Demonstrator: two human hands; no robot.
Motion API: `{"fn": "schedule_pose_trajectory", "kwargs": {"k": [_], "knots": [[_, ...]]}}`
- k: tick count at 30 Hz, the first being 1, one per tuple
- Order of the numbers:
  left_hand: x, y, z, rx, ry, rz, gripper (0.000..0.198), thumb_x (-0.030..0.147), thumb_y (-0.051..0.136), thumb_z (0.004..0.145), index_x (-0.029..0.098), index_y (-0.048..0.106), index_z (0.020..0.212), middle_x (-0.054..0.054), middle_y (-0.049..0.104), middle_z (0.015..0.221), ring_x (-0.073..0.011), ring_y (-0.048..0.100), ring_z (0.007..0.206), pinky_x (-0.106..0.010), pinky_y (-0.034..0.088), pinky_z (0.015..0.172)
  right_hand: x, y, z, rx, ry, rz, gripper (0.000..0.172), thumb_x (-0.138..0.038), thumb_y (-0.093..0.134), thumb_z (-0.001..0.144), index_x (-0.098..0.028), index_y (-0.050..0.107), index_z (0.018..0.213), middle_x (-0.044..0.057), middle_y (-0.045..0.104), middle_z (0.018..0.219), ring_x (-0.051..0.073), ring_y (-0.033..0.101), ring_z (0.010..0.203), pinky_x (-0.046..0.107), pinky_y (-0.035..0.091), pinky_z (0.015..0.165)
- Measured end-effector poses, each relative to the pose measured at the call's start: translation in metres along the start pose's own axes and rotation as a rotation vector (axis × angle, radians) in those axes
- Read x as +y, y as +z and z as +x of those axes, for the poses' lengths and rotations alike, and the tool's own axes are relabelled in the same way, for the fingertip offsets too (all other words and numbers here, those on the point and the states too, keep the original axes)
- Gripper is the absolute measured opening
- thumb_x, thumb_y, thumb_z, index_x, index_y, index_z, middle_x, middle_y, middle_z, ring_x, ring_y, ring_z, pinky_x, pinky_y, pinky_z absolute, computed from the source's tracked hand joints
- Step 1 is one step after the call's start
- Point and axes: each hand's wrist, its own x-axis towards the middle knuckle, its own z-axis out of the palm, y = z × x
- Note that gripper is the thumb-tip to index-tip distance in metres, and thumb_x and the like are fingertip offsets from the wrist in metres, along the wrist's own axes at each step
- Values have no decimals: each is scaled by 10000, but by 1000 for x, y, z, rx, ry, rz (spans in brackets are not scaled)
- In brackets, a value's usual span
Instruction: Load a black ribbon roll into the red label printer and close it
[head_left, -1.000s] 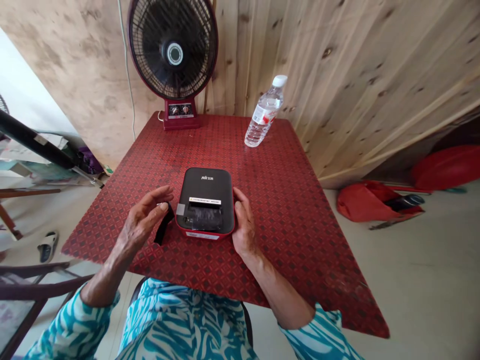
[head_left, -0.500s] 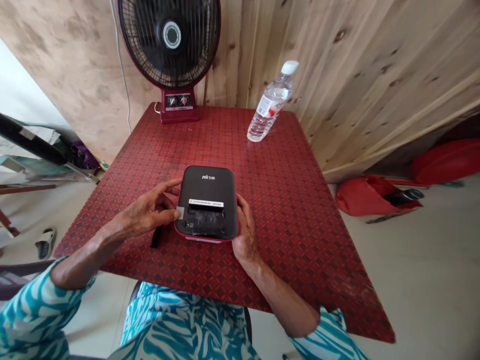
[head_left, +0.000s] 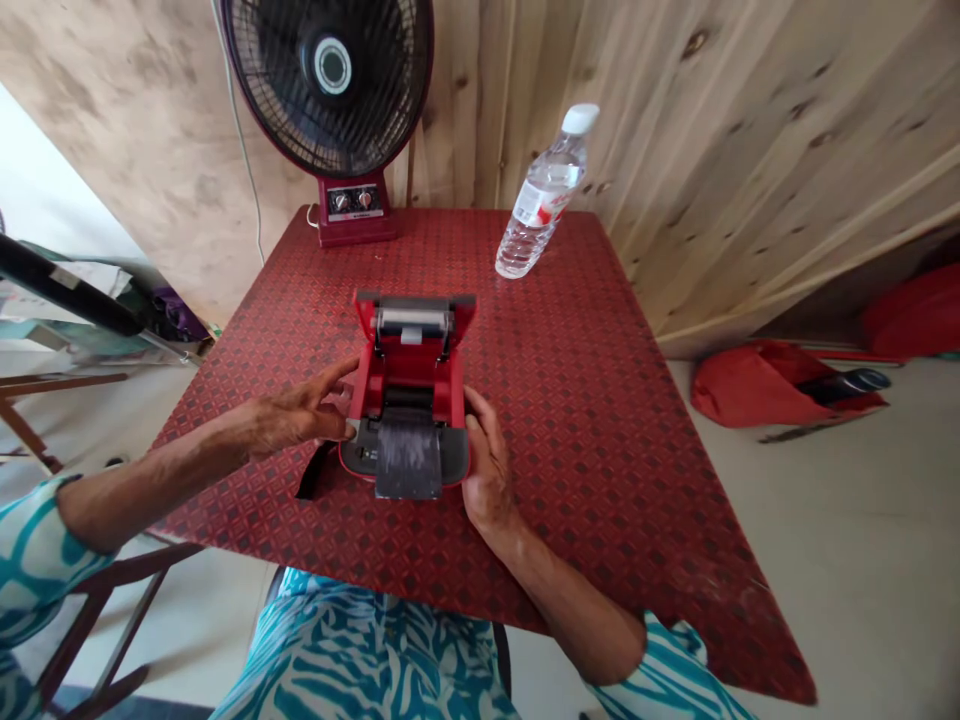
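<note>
Box: a red-and-black plastic box-shaped device (head_left: 454, 395) is set on the red patterned tabletop (head_left: 570, 400), toward the near edge and between both hands; its hinged red lid (head_left: 466, 318) is tilted up at the far side.
Left side: the left hand (head_left: 300, 410) is placed with thumb tip at the near left corner and fingers spread along the wall; whether any squeeze is applied cannot be told.
Right side: the right hand (head_left: 491, 480) is clamped on the near right corner, fingers curled along the wall; anything gripped underneath is hidden.
Body: a light, stiff, rather smooth shell is suggested; it is best held low by both side walls.
Lid: its hinge is likely the weak point, so lifting by it should be avoided; the front edge should be handled gently.
Silver roller (head_left: 431, 322): mounted inside the lid; best left untouched, as it could be smudged.
Wide black strip (head_left: 409, 455): draped over the front edge; thin and pliable by its look, best pinched at its free end.
Narrow black strip (head_left: 315, 472): laid on the tabletop, just beside the left hand; apparently limp.
</note>
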Motion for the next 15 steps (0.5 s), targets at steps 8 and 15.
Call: {"fn": "schedule_pose_trajectory", "kwargs": {"k": [8,15], "knots": [[33,3,-8,117,-254,-73,860,342,715,685,266,351,1460,-93,591,1218,-165,658,812,-295,533,677,2,2,1,27,-37,74,351,-399,430,947,-268,573,1239,51,577,1298,214,508,1238,431,368,1094],[77,13,-15,161,210,559,286,312,536,893,201,659,1125,-75,666,1122,-181,662,899,-324,538,814,2,5,2,23,-32,122,331,-377,439,944,-287,574,1232,40,575,1301,221,509,1230,448,367,1084]]}}
